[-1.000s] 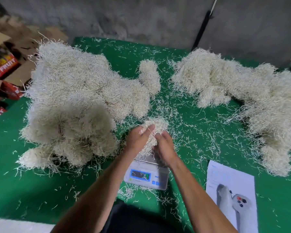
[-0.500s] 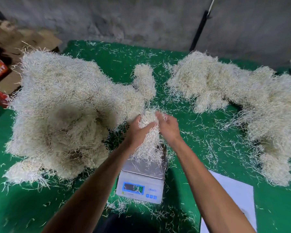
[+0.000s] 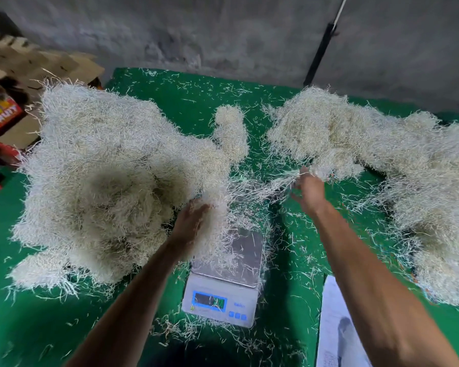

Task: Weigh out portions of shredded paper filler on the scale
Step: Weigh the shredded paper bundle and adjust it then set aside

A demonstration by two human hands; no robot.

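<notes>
Left hand grips a filler clump over the scale; right hand pinches stretched strands near the right pile on the desk.

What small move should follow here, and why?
Probably lower the clump in the left hand onto the scale platform, which looks nearly bare. The right hand has pulled strands off toward the right pile, seemingly trimming the portion.
</notes>
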